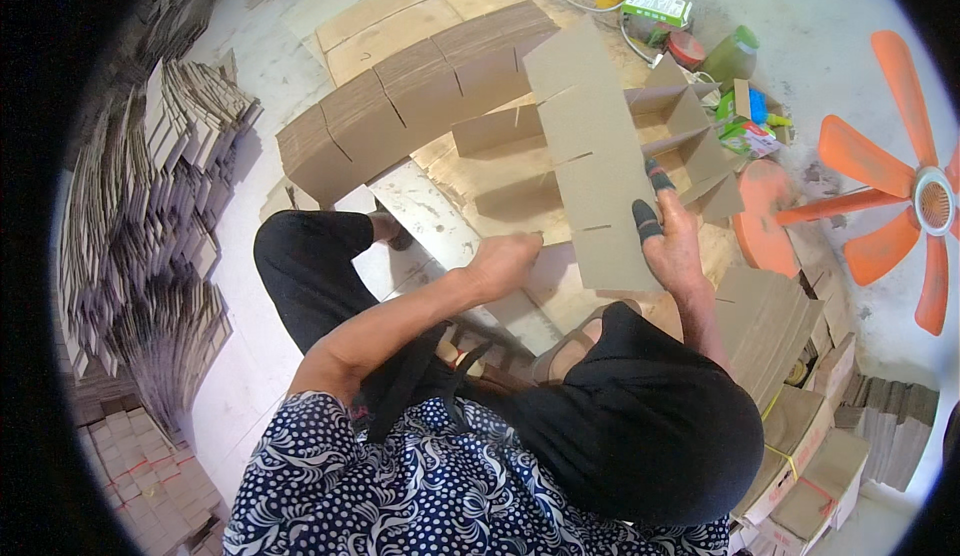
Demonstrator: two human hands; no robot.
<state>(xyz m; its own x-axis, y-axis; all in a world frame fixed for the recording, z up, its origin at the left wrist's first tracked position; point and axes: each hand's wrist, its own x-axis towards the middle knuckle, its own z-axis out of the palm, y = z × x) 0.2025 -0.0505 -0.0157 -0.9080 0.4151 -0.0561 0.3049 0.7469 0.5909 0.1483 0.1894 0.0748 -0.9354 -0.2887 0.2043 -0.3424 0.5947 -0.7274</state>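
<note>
Nearest me: a navy-and-white patterned shirt [400, 476], thin cloth, then matte black trousers [660, 416], soft folds. R hand [672, 241], w/ dark covers on two digits, is gripping the slotted cardboard strip [605, 181] by its R edge, toward the near end. L hand [505, 264] is curled just beside the strip's L side; fingertips partly hidden, so I can't tell if it's pinching an edge.

Strip is tilted up in front of me, over the plywood board [437, 159]. I'd expect it v. light, stiff-ish along its length but weak at the crosswise slots; dry, matte, prob. not slippery. Best hold IMO: flat pinch on a long edge between slots, no hard squeeze, as corners could crush & slots tear.

Partly behind it, upright cardboard dividers [515, 199] and, R side, a crossed partition grid [665, 121] w/ open square cells: thin walls, prob. wobbly. Beyond, a long curved row of stacked strips [375, 121], tightly packed, lined-up slots reading as dark grooves. Far R: orange fan [935, 206], smooth, prob. plastic, plus a greenish jar [733, 54].
</note>
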